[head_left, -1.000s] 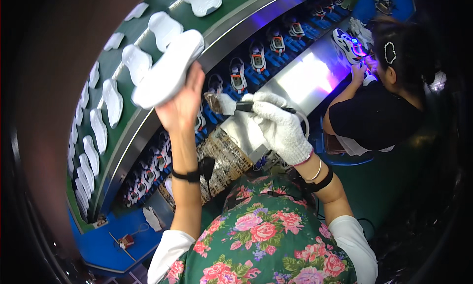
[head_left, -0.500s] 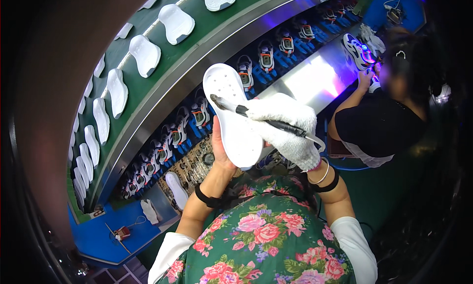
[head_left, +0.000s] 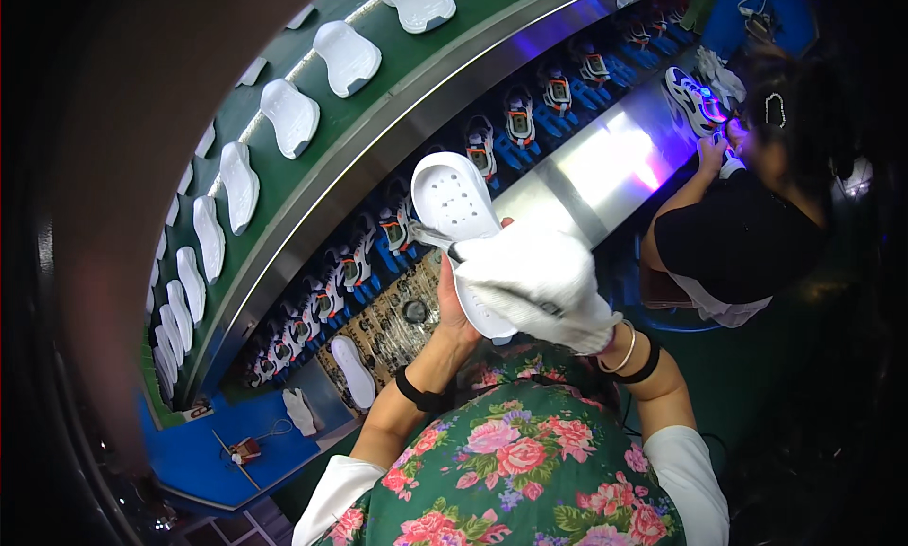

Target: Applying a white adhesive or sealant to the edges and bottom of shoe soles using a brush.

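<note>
White shoe sole [head_left: 461, 226]: cradled in left hand [head_left: 456, 311], fingers clamped underneath; gloved right hand [head_left: 541, 283], fingers gripping brush, mid-stroke at 3 o'clock; coating unfinished.

A shoe sole [head_left: 461, 226] is held from below by the left hand [head_left: 456, 311], in front of the chest. The right hand [head_left: 541, 283] is laid on its near end. Behind it a row of shoes [head_left: 397, 234] is placed, then a conveyor belt [head_left: 378, 111] with soles [head_left: 289, 115]. A co-worker [head_left: 747, 224] is seated at the right.

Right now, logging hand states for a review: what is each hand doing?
Left hand: closed under the white moulded shoe sole, holding it.
Right hand, in a white knit glove: closed, pressed onto the sole; any tool cannot be told.
</note>
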`<state>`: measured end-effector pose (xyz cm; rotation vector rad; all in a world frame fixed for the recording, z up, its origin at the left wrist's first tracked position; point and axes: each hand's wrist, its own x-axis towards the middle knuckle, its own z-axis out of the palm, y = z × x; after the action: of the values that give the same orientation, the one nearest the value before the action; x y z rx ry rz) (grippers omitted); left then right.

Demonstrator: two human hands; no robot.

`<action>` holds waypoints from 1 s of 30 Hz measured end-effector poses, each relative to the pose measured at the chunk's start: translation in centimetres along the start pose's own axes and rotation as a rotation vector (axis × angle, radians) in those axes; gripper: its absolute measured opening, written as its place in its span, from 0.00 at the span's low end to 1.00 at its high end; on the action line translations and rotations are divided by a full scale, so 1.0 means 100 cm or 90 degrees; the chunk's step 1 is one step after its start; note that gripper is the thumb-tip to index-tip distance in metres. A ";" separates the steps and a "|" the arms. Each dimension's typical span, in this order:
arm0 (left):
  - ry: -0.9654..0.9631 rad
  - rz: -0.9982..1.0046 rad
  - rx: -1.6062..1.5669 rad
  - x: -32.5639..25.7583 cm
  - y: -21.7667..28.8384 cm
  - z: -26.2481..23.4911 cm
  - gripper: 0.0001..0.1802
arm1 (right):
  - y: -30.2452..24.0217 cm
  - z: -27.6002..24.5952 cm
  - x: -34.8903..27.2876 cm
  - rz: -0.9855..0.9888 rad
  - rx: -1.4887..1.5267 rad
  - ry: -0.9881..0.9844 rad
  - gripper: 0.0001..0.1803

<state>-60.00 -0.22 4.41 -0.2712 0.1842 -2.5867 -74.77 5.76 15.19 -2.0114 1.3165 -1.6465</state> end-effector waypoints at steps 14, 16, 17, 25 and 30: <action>0.156 0.117 0.197 0.023 0.015 0.014 0.49 | 0.022 -0.006 -0.008 -0.004 -0.076 0.067 0.14; 0.123 0.083 0.207 0.029 0.017 0.012 0.48 | 0.028 0.009 -0.023 -0.027 -0.081 0.056 0.16; 0.086 0.051 0.220 0.029 0.019 0.014 0.48 | 0.031 0.028 -0.038 -0.001 -0.051 0.058 0.17; 0.084 0.087 0.173 0.033 0.027 0.018 0.49 | 0.024 0.002 -0.017 -0.021 -0.033 0.037 0.13; 0.048 0.048 0.148 0.033 0.045 0.008 0.49 | 0.022 0.020 -0.032 -0.033 0.064 -0.052 0.12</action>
<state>-60.35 -5.82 4.86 -0.0812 -0.0787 -2.5159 -74.00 6.21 10.95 -2.0463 1.1392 -1.6003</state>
